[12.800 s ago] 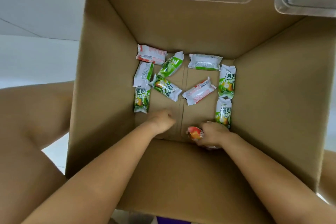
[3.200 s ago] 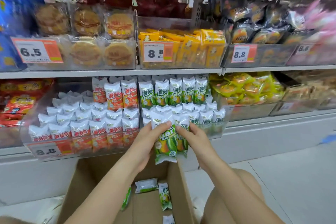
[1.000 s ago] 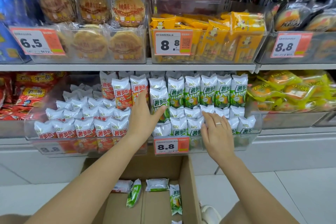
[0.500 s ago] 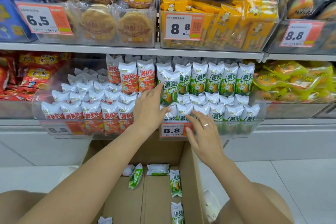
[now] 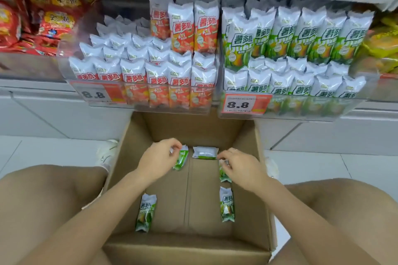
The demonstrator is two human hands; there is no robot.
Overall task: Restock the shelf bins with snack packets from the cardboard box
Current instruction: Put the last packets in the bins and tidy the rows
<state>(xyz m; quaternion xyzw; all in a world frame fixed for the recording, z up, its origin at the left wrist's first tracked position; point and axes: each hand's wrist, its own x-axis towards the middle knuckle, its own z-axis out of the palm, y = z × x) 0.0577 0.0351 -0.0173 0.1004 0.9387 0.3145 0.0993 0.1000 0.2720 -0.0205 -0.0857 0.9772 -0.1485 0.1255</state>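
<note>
The person was crouched over the cardboard box (image 5: 247,178), both hands down inside it, so this looked like the picking-up step rather than the shelving one. The left hand (image 5: 158,160) had its fingers curled round the top of a green packet (image 5: 181,160) near the back of the box, while the right hand (image 5: 241,168) pinched the upper end of another green packet (image 5: 224,175) by the right wall. A packet lying sideways (image 5: 204,153) sat between the two hands, and two more lay nearer the person, one on the left (image 5: 145,213) and one on the right (image 5: 226,204) (so five that I could count). Next, I judged, both packets needed lifting clear and standing upright in the green bin (image 5: 286,107), which was already packed tight in rows. The orange bin (image 5: 137,101) beside it looked full as well, each with an 8.8 price tag (image 5: 244,103) on its front.
</note>
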